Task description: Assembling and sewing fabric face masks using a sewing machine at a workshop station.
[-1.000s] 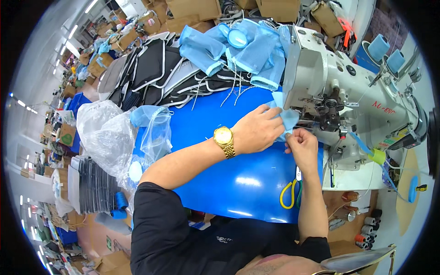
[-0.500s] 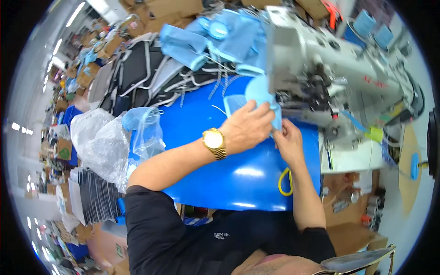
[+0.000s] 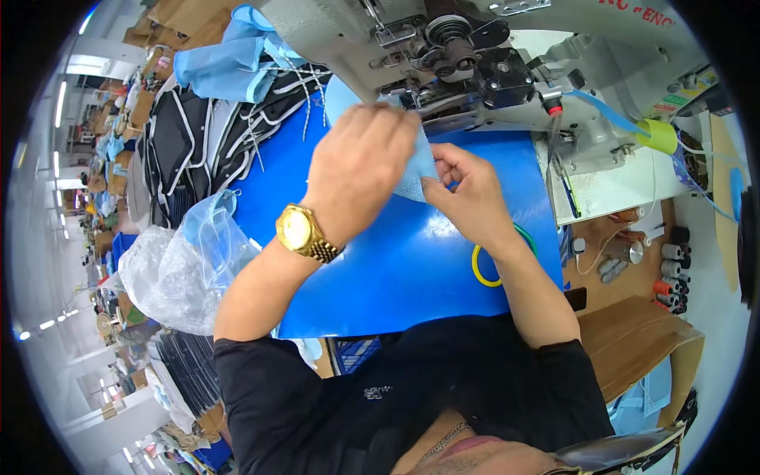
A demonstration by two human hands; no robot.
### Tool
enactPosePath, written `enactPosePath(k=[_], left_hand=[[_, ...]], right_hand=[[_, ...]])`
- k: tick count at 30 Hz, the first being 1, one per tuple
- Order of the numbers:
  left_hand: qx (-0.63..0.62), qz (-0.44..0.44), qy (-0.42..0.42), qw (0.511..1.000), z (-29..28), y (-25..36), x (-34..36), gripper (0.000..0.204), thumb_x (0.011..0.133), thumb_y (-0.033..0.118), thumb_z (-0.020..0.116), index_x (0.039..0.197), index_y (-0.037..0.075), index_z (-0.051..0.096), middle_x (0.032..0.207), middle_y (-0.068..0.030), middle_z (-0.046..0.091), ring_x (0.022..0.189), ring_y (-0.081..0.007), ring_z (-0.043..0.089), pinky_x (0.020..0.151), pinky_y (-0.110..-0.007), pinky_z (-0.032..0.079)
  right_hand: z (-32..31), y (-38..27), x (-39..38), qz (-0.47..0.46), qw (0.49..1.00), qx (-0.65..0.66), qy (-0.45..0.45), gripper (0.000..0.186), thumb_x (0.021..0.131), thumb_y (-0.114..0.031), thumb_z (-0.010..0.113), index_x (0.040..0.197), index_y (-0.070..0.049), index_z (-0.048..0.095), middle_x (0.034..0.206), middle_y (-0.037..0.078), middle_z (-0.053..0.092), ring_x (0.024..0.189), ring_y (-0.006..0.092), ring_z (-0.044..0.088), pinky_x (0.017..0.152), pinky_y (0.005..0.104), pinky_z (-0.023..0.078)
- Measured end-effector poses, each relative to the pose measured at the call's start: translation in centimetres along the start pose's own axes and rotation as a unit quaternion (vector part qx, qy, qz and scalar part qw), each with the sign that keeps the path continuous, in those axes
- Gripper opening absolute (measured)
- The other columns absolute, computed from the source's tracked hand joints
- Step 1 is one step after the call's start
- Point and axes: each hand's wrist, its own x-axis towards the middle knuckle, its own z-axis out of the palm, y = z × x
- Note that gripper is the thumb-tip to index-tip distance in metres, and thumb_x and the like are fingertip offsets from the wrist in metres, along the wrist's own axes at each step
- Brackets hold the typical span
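A piece of light blue mesh fabric lies under the sewing machine's head, on the blue tabletop. My left hand, with a gold watch on the wrist, curls over the fabric's left part; its fingers look slightly blurred and the fingertips are partly hidden near the needle area. At the fabric's right edge, my right hand pinches it between thumb and bent fingers. The stitching point itself is hidden behind machine parts and my left fingers.
Black pieces with pale piping and blue mesh items are piled at the far left. A clear plastic bag sits by the left edge. Yellow-handled scissors lie beside my right forearm. A cardboard box stands lower right.
The whole view has shifted, so the sewing machine now looks larger and nearer. My left hand has lifted and curled instead of lying flatter on the fabric. My right hand stays at the fabric's edge.
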Motion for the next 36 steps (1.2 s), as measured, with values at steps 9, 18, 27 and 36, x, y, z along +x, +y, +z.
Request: enactPosePath(k=[9, 18, 27, 36], left_hand=[[0.016, -0.003, 0.022, 1.000, 1.2, -1.3, -1.3, 0.033, 0.075, 0.009, 0.061, 0.107, 0.004, 0.066, 0.099, -0.0079, 0.063, 0.095, -0.0252, 0.060, 0.081, -0.036, 0.049], [-0.030, 0.002, 0.053, 0.998, 1.7, -1.7, -1.2, 0.029, 0.075, 0.009, 0.062, 0.103, 0.004, 0.067, 0.091, -0.0049, 0.062, 0.083, -0.0214, 0.059, 0.070, -0.034, 0.046], [-0.018, -0.034, 0.067, 0.997, 2.1, -0.7, -1.1, 0.027, 0.074, 0.008, 0.062, 0.100, 0.005, 0.068, 0.087, -0.0042, 0.060, 0.081, -0.0212, 0.058, 0.070, -0.033, 0.046], [-0.026, -0.095, 0.080, 0.992, 2.6, 0.1, -1.0, 0.023, 0.074, 0.005, 0.069, 0.097, 0.008, 0.069, 0.085, -0.0046, 0.063, 0.077, -0.0228, 0.059, 0.067, -0.035, 0.048]], right_hand=[[0.3, -0.5, 0.9, 0.046, 0.994, 0.092, -0.029, 0.025, 0.086, -0.010, 0.068, 0.110, -0.001, 0.065, 0.067, -0.003, 0.055, 0.056, 0.0025, 0.048, 0.050, 0.0210, 0.038], [-0.1, -1.2, 1.0, 0.047, 0.993, 0.099, -0.040, 0.020, 0.088, -0.009, 0.065, 0.106, 0.000, 0.066, 0.067, -0.004, 0.056, 0.057, 0.0023, 0.048, 0.049, 0.0206, 0.038], [-0.2, -1.1, 1.3, 0.035, 0.995, 0.082, -0.035, 0.018, 0.087, -0.008, 0.066, 0.103, 0.000, 0.067, 0.064, -0.004, 0.054, 0.054, 0.0024, 0.047, 0.049, 0.0205, 0.038], [-0.3, -1.4, 2.2, 0.004, 0.998, 0.053, -0.019, 0.016, 0.087, -0.007, 0.065, 0.100, 0.001, 0.068, 0.062, -0.004, 0.053, 0.054, 0.0018, 0.046, 0.048, 0.0208, 0.037]])
